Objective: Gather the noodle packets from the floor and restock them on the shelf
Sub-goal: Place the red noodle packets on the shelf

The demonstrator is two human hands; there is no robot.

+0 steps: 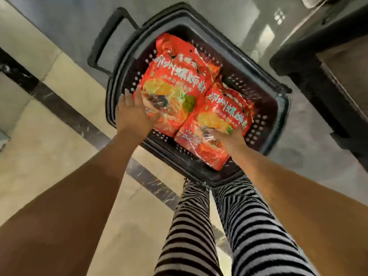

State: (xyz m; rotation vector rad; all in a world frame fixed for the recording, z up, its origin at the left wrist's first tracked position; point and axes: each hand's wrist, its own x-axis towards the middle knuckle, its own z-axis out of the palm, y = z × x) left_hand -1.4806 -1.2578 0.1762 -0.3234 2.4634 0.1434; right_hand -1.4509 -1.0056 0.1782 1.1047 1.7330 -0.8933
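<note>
While stooped over the basket [286,108]: both arms stretched down, one packet per hand.
Left hand [133,114]: curled round the near-left edge of the left packet [175,80], thumb on its face.
Right hand [229,138]: gripping the near edge of the right packet [223,116].
Packets: side by side and touching, over the basket's inside; right one overhanging the near rim; resting or lifted, cannot tell.
Floor [59,136]: glossy tile under the basket.
Risk of a drop: likely from slick film pinched only at an edge.
Risk of a snag: overhanging corner against the rim.
Risk of crushed noodles: from too hard a squeeze.
</note>
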